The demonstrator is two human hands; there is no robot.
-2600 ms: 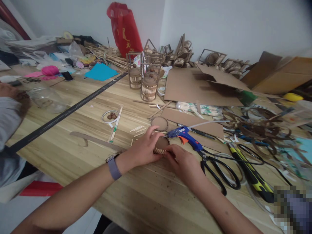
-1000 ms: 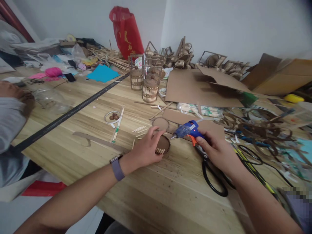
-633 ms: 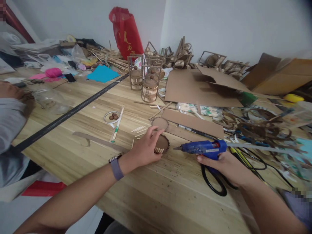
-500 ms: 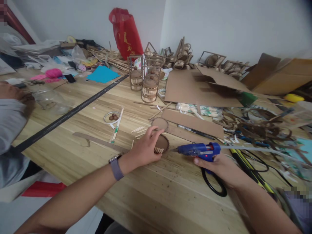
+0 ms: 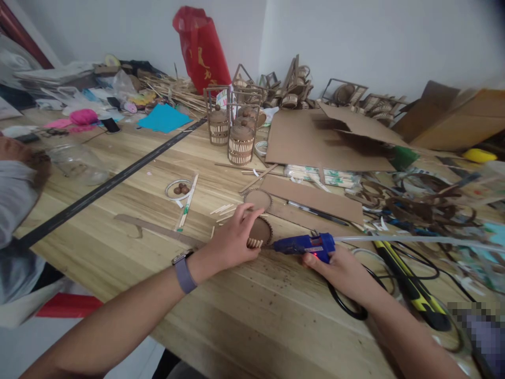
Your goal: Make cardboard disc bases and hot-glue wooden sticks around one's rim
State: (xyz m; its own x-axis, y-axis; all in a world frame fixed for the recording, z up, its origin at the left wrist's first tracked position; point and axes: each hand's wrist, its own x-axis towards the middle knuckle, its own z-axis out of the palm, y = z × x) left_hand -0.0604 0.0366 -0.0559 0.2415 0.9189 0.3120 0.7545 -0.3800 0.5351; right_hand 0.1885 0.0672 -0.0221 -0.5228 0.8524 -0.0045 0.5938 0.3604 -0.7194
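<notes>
My right hand (image 5: 343, 271) grips a blue hot glue gun (image 5: 303, 245), with a white glue stick (image 5: 379, 239) running out of its back. Its nozzle points left and is at the edge of a round brown cardboard piece (image 5: 262, 230) on the table. Short wooden sticks (image 5: 254, 243) stand in a row along that piece's near rim. My left hand (image 5: 232, 237) curves round the piece's left side, thumb and fingers closed about it. A second brown disc (image 5: 258, 200) lies just behind. Loose short sticks (image 5: 223, 209) lie left of it.
Small lidded stick baskets with handles (image 5: 240, 139) stand at the back. Cardboard sheets (image 5: 307, 142), a pen (image 5: 311, 210) and a yellow-black cutter (image 5: 418, 289) lie to the right. A tape ring holding brown balls (image 5: 181, 188) is left. Another person's sleeve (image 5: 18, 205) is at far left.
My right hand has moved the glue gun left, bringing its nozzle up to the round piece's rim. My left hand keeps its hold there. The view has shifted slightly.
</notes>
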